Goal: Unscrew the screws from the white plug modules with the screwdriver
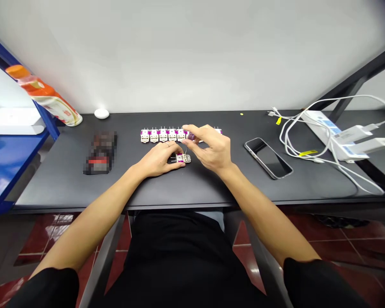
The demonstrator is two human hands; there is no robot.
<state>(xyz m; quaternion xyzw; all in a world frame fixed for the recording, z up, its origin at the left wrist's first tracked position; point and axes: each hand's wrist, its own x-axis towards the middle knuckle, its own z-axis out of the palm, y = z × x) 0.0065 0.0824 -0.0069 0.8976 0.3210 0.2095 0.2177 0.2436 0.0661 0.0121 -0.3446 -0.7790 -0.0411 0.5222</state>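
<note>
My left hand [162, 159] rests low on the table, thumb and fingers closed on a small white and purple plug piece [183, 158] lying on its side, its metal pins pointing left. In my right hand [213, 147] is a small screwdriver [191, 136] with a purple handle, pinched between thumb and fingers. Its thin shaft slants down to the plug piece, and the tip appears to touch it. Just behind my hands stands a row of several similar white and purple plug pieces [163, 134], pins up; my right hand hides part of the row.
A phone [268, 158] lies to the right, near tangled white cables [288, 137] and a white power strip [332, 134]. To the left are a blurred-out dark item [101, 152], a white oval object [102, 114] and a leaning orange-and-white bottle [48, 98]. A wall [192, 55] rises behind the dark table [211, 192].
</note>
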